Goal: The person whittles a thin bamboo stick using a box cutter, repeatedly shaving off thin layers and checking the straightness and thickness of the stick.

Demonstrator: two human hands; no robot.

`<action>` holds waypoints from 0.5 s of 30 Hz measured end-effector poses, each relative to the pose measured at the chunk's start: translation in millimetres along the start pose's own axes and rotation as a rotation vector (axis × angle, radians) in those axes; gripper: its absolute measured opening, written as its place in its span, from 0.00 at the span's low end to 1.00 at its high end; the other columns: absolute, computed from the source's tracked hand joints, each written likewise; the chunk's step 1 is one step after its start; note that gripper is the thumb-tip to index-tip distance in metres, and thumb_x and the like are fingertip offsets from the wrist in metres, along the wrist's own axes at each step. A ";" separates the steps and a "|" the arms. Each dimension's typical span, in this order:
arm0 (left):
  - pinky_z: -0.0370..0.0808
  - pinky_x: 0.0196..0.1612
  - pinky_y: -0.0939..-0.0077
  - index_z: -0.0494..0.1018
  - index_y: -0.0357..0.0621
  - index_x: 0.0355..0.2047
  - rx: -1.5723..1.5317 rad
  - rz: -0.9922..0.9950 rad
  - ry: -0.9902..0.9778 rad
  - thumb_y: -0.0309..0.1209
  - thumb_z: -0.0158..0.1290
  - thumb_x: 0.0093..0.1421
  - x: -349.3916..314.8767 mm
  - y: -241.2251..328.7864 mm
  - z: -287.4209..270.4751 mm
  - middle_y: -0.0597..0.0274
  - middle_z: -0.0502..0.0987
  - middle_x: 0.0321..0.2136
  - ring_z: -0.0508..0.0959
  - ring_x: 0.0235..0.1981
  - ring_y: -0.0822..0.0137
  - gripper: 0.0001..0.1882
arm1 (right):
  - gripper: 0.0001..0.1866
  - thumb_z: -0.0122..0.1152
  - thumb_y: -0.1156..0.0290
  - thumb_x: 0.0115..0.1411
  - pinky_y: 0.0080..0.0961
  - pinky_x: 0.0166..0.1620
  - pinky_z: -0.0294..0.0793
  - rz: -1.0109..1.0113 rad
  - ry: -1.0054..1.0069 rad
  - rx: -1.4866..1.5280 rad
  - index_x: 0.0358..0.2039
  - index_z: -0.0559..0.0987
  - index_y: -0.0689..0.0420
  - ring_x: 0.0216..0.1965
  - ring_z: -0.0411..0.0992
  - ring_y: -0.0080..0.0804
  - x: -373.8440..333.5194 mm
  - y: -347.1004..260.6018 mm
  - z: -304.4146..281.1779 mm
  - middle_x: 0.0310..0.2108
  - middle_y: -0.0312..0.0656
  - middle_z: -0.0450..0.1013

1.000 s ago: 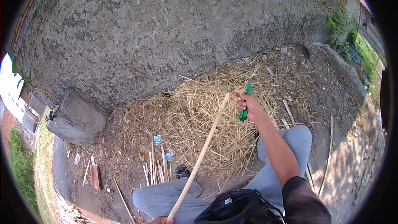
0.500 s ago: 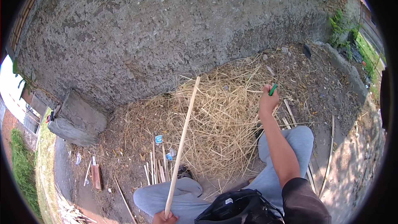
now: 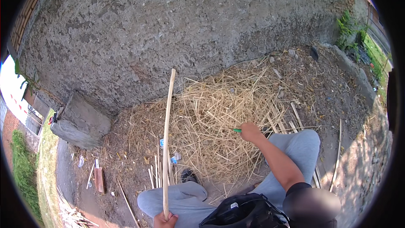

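My left hand (image 3: 166, 220), at the lower edge, is closed around the bottom end of a long pale bamboo strip (image 3: 168, 135). The strip stands nearly upright in the picture, slightly bowed, its far end in front of the wall. Over the right side of a heap of pale shavings (image 3: 211, 114), my right hand (image 3: 252, 132) is closed on a slim green object (image 3: 237, 130). Only its tip pokes out to the left, and the fist hides the rest, so I cannot tell its kind. My right hand is well apart from the strip.
A rough grey wall (image 3: 168, 29) rises behind the heap. At left stands a concrete block (image 3: 82, 120). More strips (image 3: 158, 173) lie by my left knee, and others (image 3: 336, 156) at right. A black bag (image 3: 236, 211) rests on my lap. A reddish-brown wooden piece (image 3: 99, 180) lies at left.
My right hand has come left and nearer, from beyond the heap's right edge to over it, still with the green object. The bamboo strip's far end has swung left.
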State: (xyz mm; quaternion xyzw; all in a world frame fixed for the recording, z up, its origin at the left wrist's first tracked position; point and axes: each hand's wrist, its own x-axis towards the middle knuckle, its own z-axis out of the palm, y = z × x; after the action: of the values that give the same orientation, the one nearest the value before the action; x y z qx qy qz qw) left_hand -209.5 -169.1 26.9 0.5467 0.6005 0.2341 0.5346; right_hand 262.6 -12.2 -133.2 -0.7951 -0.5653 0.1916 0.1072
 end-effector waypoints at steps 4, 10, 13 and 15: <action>0.55 0.17 0.82 0.69 0.50 0.23 -0.036 0.016 -0.066 0.29 0.54 0.61 1.8 4.8 -0.1 0.79 0.63 0.14 0.60 0.15 0.83 0.09 | 0.16 0.65 0.59 0.55 0.39 0.36 0.77 -0.093 0.140 0.304 0.36 0.81 0.59 0.29 0.78 0.41 6.5 -20.8 -17.9 0.22 0.53 0.74; 0.55 0.13 0.82 0.68 0.50 0.21 -0.014 -0.259 -0.247 0.36 0.47 0.67 -8.3 22.5 -10.8 0.75 0.63 0.12 0.59 0.11 0.80 0.15 | 0.22 0.58 0.54 0.63 0.21 0.21 0.64 0.104 -0.107 1.395 0.45 0.77 0.61 0.17 0.61 0.19 1.4 -64.0 -62.5 0.29 0.50 0.78; 0.55 0.12 0.82 0.67 0.51 0.19 0.022 -0.332 -0.344 0.41 0.41 0.70 -12.4 15.5 -16.3 0.73 0.62 0.10 0.59 0.09 0.78 0.21 | 0.20 0.50 0.62 0.68 0.15 0.19 0.57 0.173 -0.081 1.761 0.54 0.70 0.62 0.15 0.53 0.15 0.4 -67.5 -81.1 0.51 0.47 0.73; 0.55 0.13 0.81 0.66 0.50 0.17 0.002 -0.403 -0.335 0.43 0.40 0.69 -11.9 11.6 -15.4 0.72 0.62 0.10 0.60 0.10 0.77 0.23 | 0.20 0.49 0.62 0.68 0.14 0.19 0.58 0.103 -0.086 1.943 0.55 0.69 0.61 0.16 0.53 0.14 10.3 -54.2 -74.8 0.51 0.47 0.72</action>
State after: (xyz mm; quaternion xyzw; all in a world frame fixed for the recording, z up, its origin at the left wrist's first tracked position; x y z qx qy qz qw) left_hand -220.6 -171.8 46.5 0.4476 0.6005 0.0284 0.6619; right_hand 251.0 19.3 -46.6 -0.3766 -0.1288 0.6077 0.6873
